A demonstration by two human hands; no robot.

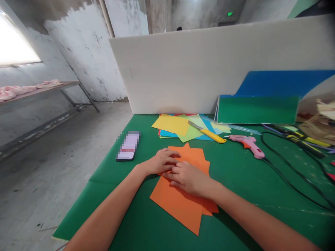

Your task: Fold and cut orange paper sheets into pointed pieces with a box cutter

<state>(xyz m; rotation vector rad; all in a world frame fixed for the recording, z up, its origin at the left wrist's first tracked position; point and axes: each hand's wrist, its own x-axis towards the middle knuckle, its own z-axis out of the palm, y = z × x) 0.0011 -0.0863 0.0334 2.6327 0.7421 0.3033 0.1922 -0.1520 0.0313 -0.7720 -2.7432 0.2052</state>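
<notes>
Several sheets of orange paper (183, 209) lie fanned over one another on the green tabletop in front of me. My left hand (163, 161) rests on their upper left part, fingers stretched to the right. My right hand (190, 178) lies across the middle of the sheets, its fingers pointing left and meeting those of the left hand. Both hands are open, palms down, and I see nothing gripped in them. The paper directly under the palms is hidden.
Beyond the orange sheets lie coloured papers (170, 123) with a yellow utility knife (213, 135) on top. A pink glue gun (248, 144) and its black cord lie to the right, a phone (128, 146) to the left. A white board (183, 69) stands behind.
</notes>
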